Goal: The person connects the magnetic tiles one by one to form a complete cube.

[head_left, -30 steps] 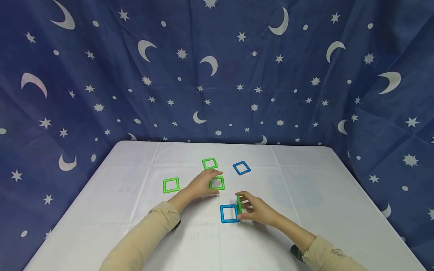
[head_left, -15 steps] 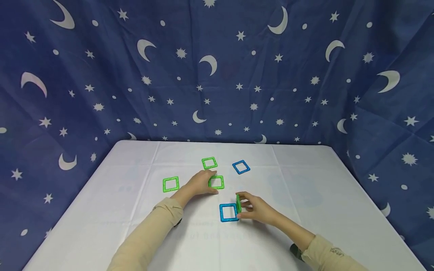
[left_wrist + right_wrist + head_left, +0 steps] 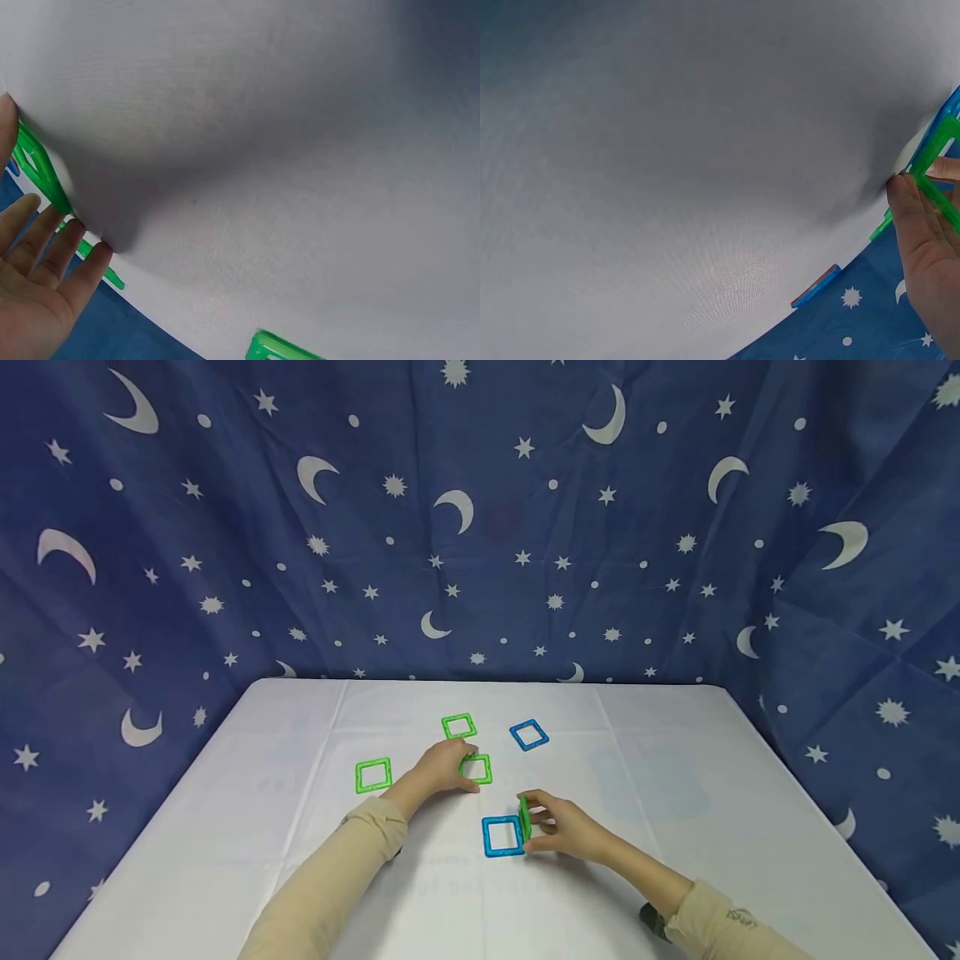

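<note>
My left hand (image 3: 442, 766) is at a flat green square magnetic tile (image 3: 489, 768), thumb at the near edge and fingers at the far edge. The left wrist view has that green tile (image 3: 46, 174) between thumb and fingertips. With my right hand (image 3: 566, 828) I hold a second green magnetic tile (image 3: 525, 818) on edge. It stands along the right side of a blue square magnetic tile (image 3: 502, 853), which lies flat. From the right wrist, the upright green tile (image 3: 928, 154) shows between thumb and fingers, partly out of frame.
Another green tile (image 3: 373, 761) lies left of my left hand, and one more green tile (image 3: 459, 737) just beyond it. A tilted blue tile (image 3: 538, 745) rests farther back. The white-covered table (image 3: 675, 860) ends at a blue star-and-moon curtain (image 3: 495, 527).
My left hand's fingers and thumb have drawn in slightly around the middle green tile. The right hand keeps holding its tile at the blue one. The head view has shifted slightly.
</note>
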Available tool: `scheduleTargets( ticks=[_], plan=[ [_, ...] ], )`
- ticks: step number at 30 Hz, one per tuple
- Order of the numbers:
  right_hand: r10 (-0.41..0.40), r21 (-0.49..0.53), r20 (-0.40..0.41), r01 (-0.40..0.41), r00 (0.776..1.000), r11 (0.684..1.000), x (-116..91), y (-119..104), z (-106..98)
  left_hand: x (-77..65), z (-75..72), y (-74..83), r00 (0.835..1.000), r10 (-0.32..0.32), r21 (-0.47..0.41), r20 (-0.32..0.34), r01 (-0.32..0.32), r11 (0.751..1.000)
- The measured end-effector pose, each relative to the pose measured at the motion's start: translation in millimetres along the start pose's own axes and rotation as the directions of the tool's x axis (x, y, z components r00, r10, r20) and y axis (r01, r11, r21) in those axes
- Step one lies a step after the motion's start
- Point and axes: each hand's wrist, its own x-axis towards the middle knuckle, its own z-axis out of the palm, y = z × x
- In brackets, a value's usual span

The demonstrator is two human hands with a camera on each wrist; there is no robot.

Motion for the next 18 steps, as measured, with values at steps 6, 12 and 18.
scheduleTargets(
  ticks=[6,12,18],
  plan=[
    [0.003,0.006,0.009,-0.003,1.0,1.0,-1.7,-1.2,-0.9,-0.8,1.1,2.9,1.0,-0.006,-0.024,-0.014,0.006,1.0],
    [0.012,0.001,0.0,-0.012,1.0,1.0,-1.6,-2.4,-1.6,0.3,0.8,4.5,0.999,-0.035,-0.048,-0.002,0.035,0.998],
    [0.019,-0.011,0.004,-0.019,1.0,1.0,0.1,-1.6,-0.3,-0.8,-1.0,4.6,0.997,-0.076,-0.067,0.027,0.078,0.995]
  ],
)
